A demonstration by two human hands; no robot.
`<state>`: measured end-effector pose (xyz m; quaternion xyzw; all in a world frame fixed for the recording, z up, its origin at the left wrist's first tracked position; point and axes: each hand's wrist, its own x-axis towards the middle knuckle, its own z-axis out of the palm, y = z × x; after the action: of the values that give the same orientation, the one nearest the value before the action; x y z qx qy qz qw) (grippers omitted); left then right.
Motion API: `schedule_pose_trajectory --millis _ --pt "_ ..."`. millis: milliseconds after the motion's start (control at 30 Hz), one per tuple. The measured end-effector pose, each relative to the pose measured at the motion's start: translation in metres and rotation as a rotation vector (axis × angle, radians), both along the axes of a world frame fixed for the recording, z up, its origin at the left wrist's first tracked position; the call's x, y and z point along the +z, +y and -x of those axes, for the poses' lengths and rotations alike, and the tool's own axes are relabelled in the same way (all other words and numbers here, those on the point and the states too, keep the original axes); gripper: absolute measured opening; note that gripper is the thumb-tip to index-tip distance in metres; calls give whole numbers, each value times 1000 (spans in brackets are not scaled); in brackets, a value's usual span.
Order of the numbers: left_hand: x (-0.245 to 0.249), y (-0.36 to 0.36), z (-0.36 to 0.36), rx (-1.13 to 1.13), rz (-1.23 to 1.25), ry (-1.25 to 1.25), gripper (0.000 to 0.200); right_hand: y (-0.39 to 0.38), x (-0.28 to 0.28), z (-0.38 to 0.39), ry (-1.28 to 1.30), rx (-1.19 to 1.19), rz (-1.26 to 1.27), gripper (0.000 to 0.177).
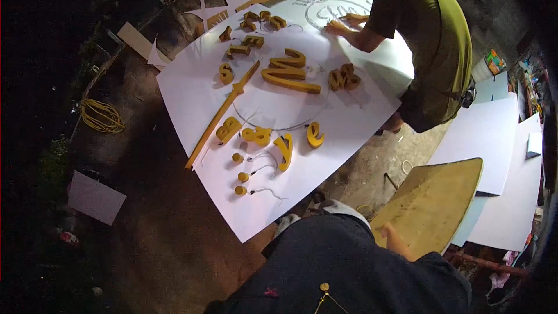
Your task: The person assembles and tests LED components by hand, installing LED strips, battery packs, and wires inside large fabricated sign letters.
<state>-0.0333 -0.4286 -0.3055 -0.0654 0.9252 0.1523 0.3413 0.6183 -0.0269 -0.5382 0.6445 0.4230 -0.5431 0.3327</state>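
Note:
My right hand (396,242) shows at the lower right, beside the lower edge of a tan curved board (433,197); its fingers are too small and dim to read. My left hand is out of the frame. Before me lies a large white sheet (232,215) bearing yellow letter shapes. A long yellow strip (218,119) crosses its left side. Near the sheet's middle is a big zigzag piece (290,72). Closer to me are a curved y-shaped piece (285,152), a c-shaped piece (314,135) and small round pieces (240,190) with thin wires.
Another person (436,46) leans over a lit white surface (383,64) at the upper right, both hands on it. White panels (503,209) lean at the right. A coiled yellow cable (100,115) and a loose panel (96,196) lie on the ground at left.

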Motion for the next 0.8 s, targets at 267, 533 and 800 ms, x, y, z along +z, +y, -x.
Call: schedule_pose_trajectory --millis 267,533,800 --pt "-59 -6 -98 143 -170 -371 41 95 167 185 296 632 -470 32" --pt "225 81 -22 108 -294 658 21 179 207 290 439 512 -572 37" --pt "501 18 -19 -447 257 1917 41 129 168 276 382 831 -381 38"
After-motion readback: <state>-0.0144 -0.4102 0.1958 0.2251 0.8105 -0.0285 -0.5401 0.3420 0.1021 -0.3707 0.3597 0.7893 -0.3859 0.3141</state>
